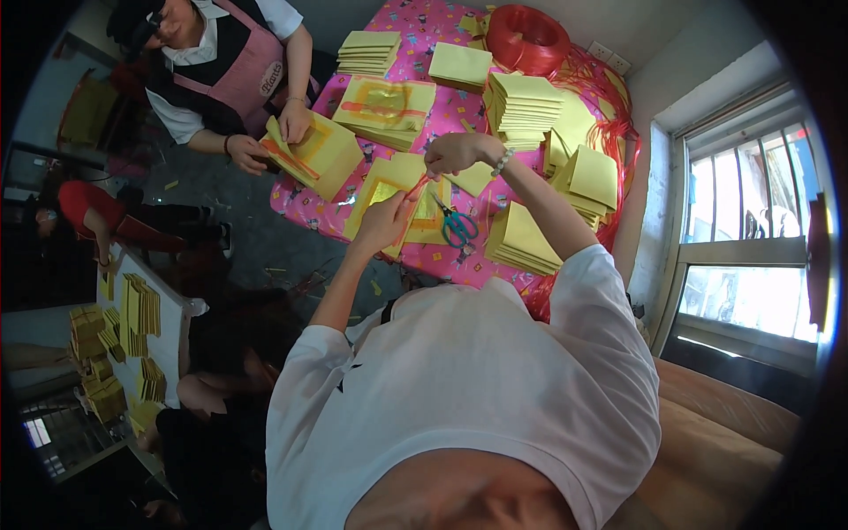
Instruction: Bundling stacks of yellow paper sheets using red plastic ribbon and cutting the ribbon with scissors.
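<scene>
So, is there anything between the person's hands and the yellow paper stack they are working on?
Nothing visible. The left hand rests on the yellow paper stack, and the right hand pulls a red string above it. The scissors lie beside it.

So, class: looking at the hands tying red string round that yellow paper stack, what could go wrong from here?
1. The left hand presses the yellow paper stack at the table edge; sheets might slide off.
2. The scissors lie close under the right hand and could be knocked, or nick a wrist.
3. Loose red string heaps beside other stacks and may snag them.
</scene>
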{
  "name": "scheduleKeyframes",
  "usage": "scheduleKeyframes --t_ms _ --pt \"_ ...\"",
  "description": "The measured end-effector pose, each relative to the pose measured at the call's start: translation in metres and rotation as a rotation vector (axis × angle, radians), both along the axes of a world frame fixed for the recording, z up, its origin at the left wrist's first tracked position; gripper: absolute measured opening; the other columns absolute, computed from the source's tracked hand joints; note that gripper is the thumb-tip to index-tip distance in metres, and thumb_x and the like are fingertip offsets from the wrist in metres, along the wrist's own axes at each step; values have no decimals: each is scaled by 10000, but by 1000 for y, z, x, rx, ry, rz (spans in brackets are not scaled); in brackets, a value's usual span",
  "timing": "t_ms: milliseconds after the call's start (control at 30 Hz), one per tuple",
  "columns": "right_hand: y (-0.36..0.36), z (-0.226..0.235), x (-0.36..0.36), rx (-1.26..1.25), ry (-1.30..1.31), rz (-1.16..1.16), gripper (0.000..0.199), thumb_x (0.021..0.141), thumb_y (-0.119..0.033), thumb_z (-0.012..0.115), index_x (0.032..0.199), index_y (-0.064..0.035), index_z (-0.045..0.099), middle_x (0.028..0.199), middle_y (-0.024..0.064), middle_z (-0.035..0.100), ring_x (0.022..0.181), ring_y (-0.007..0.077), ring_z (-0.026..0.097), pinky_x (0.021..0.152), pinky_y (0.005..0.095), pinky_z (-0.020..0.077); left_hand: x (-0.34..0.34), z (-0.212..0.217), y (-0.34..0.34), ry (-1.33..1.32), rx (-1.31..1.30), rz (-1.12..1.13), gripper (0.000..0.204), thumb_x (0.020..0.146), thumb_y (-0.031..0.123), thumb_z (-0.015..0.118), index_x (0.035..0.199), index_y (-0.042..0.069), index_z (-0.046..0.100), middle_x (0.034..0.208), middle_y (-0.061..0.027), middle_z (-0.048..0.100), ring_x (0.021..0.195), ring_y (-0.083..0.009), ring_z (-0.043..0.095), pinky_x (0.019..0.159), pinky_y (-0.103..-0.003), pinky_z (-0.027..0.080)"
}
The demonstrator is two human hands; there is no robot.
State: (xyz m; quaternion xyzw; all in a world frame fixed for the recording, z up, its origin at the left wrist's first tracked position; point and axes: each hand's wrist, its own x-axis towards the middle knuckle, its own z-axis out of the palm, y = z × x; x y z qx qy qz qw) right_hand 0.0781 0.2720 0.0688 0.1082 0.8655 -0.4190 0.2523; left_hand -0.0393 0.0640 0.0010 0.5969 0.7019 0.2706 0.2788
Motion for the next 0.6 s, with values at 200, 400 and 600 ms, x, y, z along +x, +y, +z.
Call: scheduleKeyframes --t_ms 200,400,600 --pt "-22 16 -8 74 66 54 302 849 -285 498 810 -11 617 726 78 608 626 142 587 589 289 468 16 14 32 -92 250 -8 260 913 261 411 1013 32 483 767 -210 593 733 -402 577 619 -464 445" --pt "5 25 13 -57 146 -141 329 898 -311 491 947 -2 591 797 74 615 710 143 589 671 276 478 3 18 27 44 92 188 208 927 207 404 980 51 533 719 -122 584 668 -304 576 587 -387 425" --pt "7 3 20 52 373 -358 258 882 -230 518 1022 -26 591 830 65 618 732 116 577 684 275 473 1 7 30 -366 183 296 249 944 210 380 924 57 574 569 17 392 509 -82 390 480 -245 312"
